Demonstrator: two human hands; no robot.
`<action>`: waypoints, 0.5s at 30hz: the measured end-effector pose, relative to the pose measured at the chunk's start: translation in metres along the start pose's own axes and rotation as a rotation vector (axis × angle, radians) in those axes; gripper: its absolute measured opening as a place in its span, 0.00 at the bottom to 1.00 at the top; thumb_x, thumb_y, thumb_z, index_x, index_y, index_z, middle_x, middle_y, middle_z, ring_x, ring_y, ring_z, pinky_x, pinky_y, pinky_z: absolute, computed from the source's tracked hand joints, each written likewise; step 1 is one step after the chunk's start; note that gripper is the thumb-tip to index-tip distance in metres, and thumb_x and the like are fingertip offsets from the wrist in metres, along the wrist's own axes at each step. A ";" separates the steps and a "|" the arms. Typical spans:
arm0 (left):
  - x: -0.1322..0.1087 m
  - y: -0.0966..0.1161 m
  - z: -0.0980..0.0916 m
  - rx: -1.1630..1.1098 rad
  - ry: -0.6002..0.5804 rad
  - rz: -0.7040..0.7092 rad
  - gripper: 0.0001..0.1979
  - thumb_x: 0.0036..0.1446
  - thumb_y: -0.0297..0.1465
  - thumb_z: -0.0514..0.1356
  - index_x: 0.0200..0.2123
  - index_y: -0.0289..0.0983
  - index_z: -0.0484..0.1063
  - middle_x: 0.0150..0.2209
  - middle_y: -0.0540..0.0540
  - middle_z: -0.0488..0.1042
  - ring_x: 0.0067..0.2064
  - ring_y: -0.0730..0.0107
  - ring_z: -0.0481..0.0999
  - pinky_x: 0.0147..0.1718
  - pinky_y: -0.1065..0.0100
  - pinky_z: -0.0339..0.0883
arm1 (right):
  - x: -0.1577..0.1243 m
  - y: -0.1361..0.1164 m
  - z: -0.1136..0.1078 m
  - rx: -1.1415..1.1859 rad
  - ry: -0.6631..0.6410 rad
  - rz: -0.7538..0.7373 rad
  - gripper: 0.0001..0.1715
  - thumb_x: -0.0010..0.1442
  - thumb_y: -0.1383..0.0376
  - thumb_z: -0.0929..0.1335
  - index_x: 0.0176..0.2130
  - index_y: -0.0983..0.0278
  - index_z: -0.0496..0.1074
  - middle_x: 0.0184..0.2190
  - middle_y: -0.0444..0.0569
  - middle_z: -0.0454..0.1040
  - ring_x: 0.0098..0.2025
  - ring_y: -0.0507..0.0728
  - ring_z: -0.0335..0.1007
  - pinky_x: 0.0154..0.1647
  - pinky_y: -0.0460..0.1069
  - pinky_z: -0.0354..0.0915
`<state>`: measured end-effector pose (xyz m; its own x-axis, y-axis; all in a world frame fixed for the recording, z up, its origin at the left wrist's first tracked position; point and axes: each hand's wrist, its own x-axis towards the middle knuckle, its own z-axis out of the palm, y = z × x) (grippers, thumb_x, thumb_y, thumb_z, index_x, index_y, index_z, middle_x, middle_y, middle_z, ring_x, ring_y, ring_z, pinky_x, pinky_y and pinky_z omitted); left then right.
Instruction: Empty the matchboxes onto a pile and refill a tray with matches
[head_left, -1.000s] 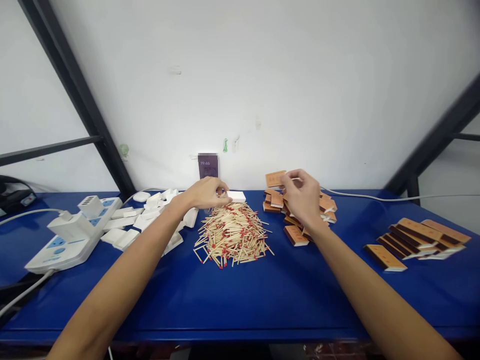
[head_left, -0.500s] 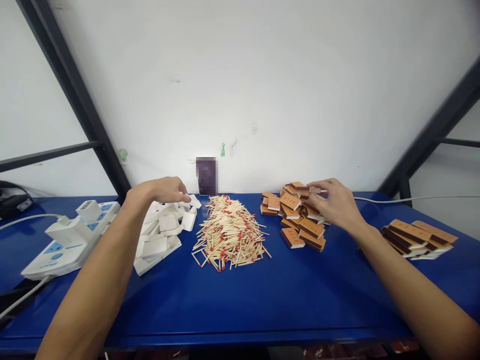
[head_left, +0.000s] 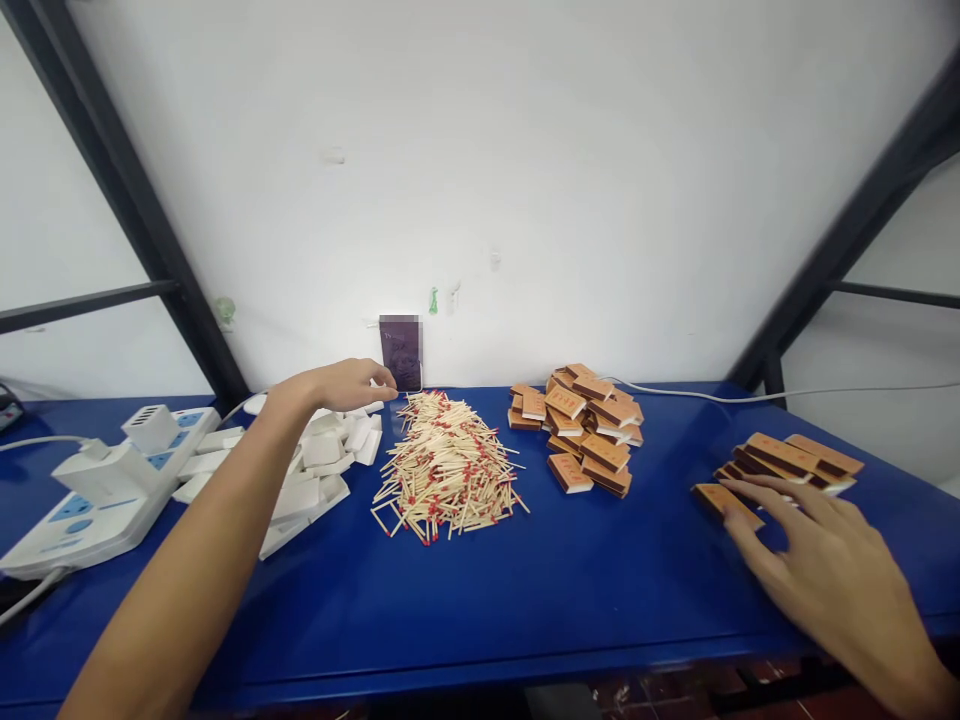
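My left hand point(head_left: 341, 383) reaches over a heap of white inner trays point(head_left: 319, 460) at the back left, fingers loosely curled and nothing visible in them. A pile of red-tipped matches point(head_left: 442, 465) lies in the middle of the blue table point(head_left: 525, 590). Right of it is a heap of orange matchbox sleeves point(head_left: 589, 425). My right hand point(head_left: 821, 560) lies open with fingers spread, its fingertips touching the front box of a row of closed matchboxes point(head_left: 780, 462) at the right.
A white power strip with a plugged-in charger point(head_left: 97, 480) sits at the far left. A small dark device point(head_left: 400, 350) leans on the white wall behind the matches. A white cable point(head_left: 750, 395) runs along the back right. Black frame bars rise at both sides.
My right hand left the heap of orange sleeves and came down to the row of closed boxes at the right. My left hand moved from the matches to the white trays.
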<state>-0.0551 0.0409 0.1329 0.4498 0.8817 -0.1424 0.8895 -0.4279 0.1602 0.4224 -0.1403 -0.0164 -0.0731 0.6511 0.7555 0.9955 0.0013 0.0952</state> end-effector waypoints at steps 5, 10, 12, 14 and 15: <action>0.008 0.000 0.015 0.048 -0.144 -0.018 0.27 0.53 0.46 0.57 0.51 0.37 0.74 0.54 0.41 0.76 0.51 0.56 0.75 0.50 0.61 0.67 | -0.019 0.008 0.006 0.057 -0.078 0.046 0.22 0.63 0.52 0.59 0.46 0.57 0.73 0.39 0.52 0.79 0.40 0.67 0.75 0.39 0.60 0.71; 0.012 -0.004 0.028 0.105 -0.253 -0.101 0.30 0.46 0.42 0.62 0.53 0.38 0.74 0.58 0.41 0.73 0.55 0.53 0.73 0.53 0.61 0.66 | -0.015 0.024 0.019 0.046 -0.106 0.108 0.27 0.61 0.48 0.57 0.46 0.61 0.72 0.46 0.57 0.77 0.48 0.71 0.73 0.48 0.64 0.69; 0.013 -0.010 0.030 0.118 -0.239 -0.122 0.28 0.45 0.39 0.63 0.51 0.38 0.75 0.55 0.40 0.75 0.53 0.52 0.74 0.51 0.60 0.67 | -0.017 0.028 0.023 0.077 -0.174 0.121 0.26 0.61 0.48 0.58 0.46 0.60 0.72 0.43 0.56 0.78 0.45 0.71 0.75 0.44 0.64 0.70; 0.015 -0.016 0.032 0.115 -0.226 -0.125 0.26 0.43 0.37 0.62 0.49 0.38 0.77 0.53 0.40 0.76 0.51 0.51 0.76 0.50 0.58 0.68 | -0.019 0.029 0.026 0.122 -0.212 0.134 0.24 0.60 0.47 0.59 0.46 0.56 0.72 0.43 0.54 0.79 0.45 0.70 0.76 0.43 0.64 0.71; 0.016 -0.018 0.033 0.110 -0.219 -0.122 0.25 0.43 0.36 0.62 0.47 0.38 0.77 0.52 0.39 0.77 0.50 0.51 0.76 0.49 0.58 0.68 | -0.019 0.029 0.027 0.142 -0.222 0.142 0.22 0.60 0.47 0.60 0.46 0.54 0.72 0.44 0.53 0.79 0.45 0.71 0.76 0.43 0.65 0.71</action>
<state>-0.0616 0.0563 0.0958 0.3347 0.8691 -0.3643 0.9362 -0.3508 0.0233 0.4541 -0.1323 -0.0457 0.0674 0.8023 0.5932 0.9945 -0.0060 -0.1049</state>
